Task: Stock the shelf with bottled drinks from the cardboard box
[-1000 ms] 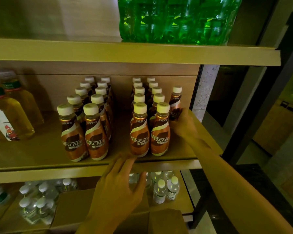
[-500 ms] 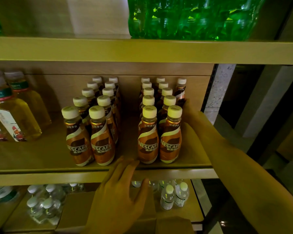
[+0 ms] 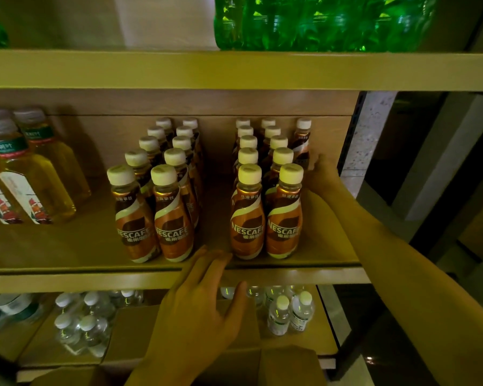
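On the far left of the middle shelf (image 3: 67, 252), some big yellow drink bottles (image 3: 31, 176) are standing close together. Under them, on the lower shelf, a pack of small water bottles (image 3: 78, 324) is sitting. Next on the middle shelf, the left group of Nescafé bottles (image 3: 156, 196) is standing in two neat rows that are running to the back wall. The left hand (image 3: 198, 310) is reaching up from below with its fingers straight and open, and it is holding nothing. Its fingertips are resting on the front edge of the middle shelf, in the gap between the two groups. The right group of Nescafé bottles (image 3: 265, 196) is standing just past that gap, also in two rows. Up on the top shelf, a pack of green bottles (image 3: 318, 20) is sitting. Down at the bottom, a flap of the cardboard box (image 3: 287, 366) is showing, and two more water bottles (image 3: 290, 316) are standing on the lower shelf. At the back right of the middle shelf, a single Nescafé bottle (image 3: 301, 143) is standing upright, just beside the right group. The right hand (image 3: 319, 174) is touching the bottom of this bottle. Its fingers are hiding behind the bottles, so I cannot tell if it is gripping.
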The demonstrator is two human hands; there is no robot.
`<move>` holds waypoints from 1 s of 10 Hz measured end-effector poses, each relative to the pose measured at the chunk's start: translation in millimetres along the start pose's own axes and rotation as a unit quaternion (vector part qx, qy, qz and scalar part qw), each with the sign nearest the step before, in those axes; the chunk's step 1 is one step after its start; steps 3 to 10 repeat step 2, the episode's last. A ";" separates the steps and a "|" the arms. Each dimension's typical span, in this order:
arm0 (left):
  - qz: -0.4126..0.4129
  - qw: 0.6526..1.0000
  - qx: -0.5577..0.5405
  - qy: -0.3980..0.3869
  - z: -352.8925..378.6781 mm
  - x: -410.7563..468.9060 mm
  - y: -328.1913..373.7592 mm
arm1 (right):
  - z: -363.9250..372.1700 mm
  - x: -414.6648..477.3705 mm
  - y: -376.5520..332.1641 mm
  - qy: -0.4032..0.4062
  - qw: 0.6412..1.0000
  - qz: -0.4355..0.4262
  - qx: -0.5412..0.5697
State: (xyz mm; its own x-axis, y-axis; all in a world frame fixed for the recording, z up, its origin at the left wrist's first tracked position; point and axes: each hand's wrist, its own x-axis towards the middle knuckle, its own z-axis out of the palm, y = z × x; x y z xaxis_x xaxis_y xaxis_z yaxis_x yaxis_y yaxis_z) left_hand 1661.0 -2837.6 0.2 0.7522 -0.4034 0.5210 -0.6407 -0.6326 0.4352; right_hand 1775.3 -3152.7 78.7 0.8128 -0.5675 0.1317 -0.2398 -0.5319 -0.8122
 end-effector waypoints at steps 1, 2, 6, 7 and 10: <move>0.005 1.000 0.007 0.003 1.9 -3.1 -2.2 | -21.0 -21.4 14.1 0.045 0.998 0.029 0.017; -0.004 1.000 0.004 0.009 0.0 -7.6 1.3 | -46.0 -66.6 24.3 0.077 0.997 0.030 0.008; -0.004 1.000 0.004 0.009 0.0 -7.6 1.3 | -46.0 -66.6 24.3 0.077 0.997 0.030 0.008; -0.004 1.000 0.004 0.009 0.0 -7.6 1.3 | -46.0 -66.6 24.3 0.077 0.997 0.030 0.008; -0.004 1.000 0.004 0.009 0.0 -7.6 1.3 | -46.0 -66.6 24.3 0.077 0.997 0.030 0.008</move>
